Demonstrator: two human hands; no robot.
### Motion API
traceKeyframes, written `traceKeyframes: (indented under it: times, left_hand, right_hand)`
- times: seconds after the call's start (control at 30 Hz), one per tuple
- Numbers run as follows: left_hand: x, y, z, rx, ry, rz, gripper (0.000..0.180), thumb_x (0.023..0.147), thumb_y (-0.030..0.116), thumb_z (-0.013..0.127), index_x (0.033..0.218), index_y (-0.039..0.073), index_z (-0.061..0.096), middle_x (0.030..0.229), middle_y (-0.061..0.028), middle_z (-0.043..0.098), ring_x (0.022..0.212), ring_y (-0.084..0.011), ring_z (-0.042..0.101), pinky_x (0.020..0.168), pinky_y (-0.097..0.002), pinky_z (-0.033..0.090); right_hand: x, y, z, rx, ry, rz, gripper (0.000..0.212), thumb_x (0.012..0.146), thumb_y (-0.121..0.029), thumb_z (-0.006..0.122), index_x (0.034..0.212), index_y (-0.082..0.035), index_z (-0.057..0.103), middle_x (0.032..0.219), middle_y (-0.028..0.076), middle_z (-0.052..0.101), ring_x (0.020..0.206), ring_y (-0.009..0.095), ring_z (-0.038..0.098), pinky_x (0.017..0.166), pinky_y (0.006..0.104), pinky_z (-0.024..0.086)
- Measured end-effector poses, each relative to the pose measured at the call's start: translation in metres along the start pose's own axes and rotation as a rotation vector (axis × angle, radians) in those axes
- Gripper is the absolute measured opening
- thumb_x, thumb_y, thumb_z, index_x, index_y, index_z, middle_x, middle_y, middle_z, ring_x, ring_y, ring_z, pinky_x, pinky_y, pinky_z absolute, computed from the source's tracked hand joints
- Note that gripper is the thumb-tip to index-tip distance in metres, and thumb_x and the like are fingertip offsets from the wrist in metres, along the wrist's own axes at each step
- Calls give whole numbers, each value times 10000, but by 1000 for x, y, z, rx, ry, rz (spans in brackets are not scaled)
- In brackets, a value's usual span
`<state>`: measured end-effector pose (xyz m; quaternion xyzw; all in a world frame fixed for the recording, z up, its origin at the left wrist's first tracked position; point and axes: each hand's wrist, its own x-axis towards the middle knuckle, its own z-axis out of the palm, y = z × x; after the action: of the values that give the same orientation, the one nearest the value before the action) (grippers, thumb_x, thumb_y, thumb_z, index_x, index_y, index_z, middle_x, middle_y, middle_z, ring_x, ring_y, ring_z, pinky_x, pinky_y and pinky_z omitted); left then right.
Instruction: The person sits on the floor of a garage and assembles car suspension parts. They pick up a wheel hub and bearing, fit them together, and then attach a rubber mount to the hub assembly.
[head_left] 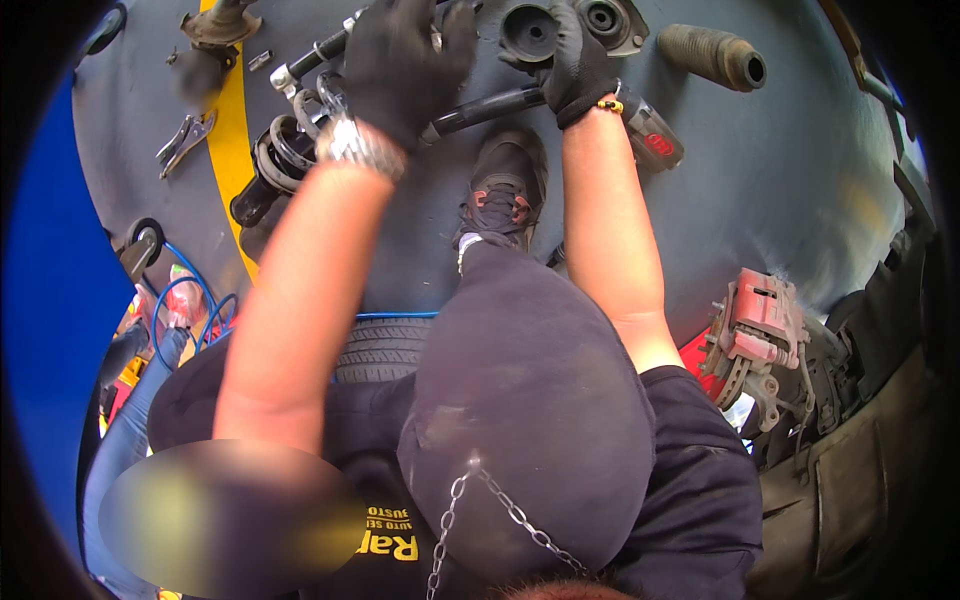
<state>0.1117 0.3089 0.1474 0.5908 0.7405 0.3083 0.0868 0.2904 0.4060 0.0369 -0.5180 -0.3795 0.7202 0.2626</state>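
My right hand (578, 72), in a black glove, is closed on a round black spring seat (529, 34) with a hole in its middle. Beside its fingers lies a strut mount (606, 18), partly hidden. My left hand (405, 70), gloved as well and smeared by motion, is raised over a coil-spring strut (285, 152); its thumb stands apart from the fingers, and nothing shows in it. The fingertips are partly cut off by the top edge. Between my wrists a black shock absorber tube (485, 111) slants across the floor. A dark cylinder (655, 138) with a red mark lies beyond my right wrist.
A ribbed dust boot (705, 55) lies at the upper right. Locking pliers (184, 142) sit left of the yellow floor stripe (228, 150). At right hangs a red brake caliper (762, 312). A tire (382, 345), blue hose (205, 300) and another person's jeans (130, 440) are nearby.
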Motion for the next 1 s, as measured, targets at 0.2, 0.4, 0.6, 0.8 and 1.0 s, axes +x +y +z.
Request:
traceKeyframes:
  times: [0.2,0.4,0.6,0.8,1.0]
  left_hand:
    - [108,-24,46,369,-1011,199,299,882,193,640,1143,95,747,992,-210,742,945,-374,723,852,-470,570]
    - [110,-35,84,762,-1178,525,256,862,172,615,1026,68,782,934,-167,770,895,-354,756,790,-463,607]
    - [99,-39,89,661,-1061,514,225,889,173,578,937,59,766,898,-169,765,840,-358,761,708,-479,615]
    - [125,-46,90,221,-1057,580,275,802,373,756,924,131,805,920,-167,755,835,-383,722,785,-483,562]
    - [125,-6,86,533,-1478,233,339,775,378,760,930,80,803,843,-191,751,736,-309,682,727,-443,545]
  right_hand:
    - [-41,-44,5,415,92,86,442,1086,-416,514,1435,-146,541,1294,8,642,1045,172,698,741,353,654]
    - [-65,-44,-1,511,45,173,385,1097,-414,470,1258,-89,596,1032,90,715,868,231,748,687,389,671]
    - [-69,-35,-6,404,81,63,404,1100,-421,457,1237,-69,602,985,105,718,851,236,743,692,398,667]
    - [-58,-40,-1,478,85,108,425,1090,-442,487,1318,-91,560,1007,93,708,844,224,733,681,384,661]
    - [-54,-31,-5,149,131,121,488,1084,-460,481,1311,-54,627,1115,117,724,968,223,729,786,365,638]
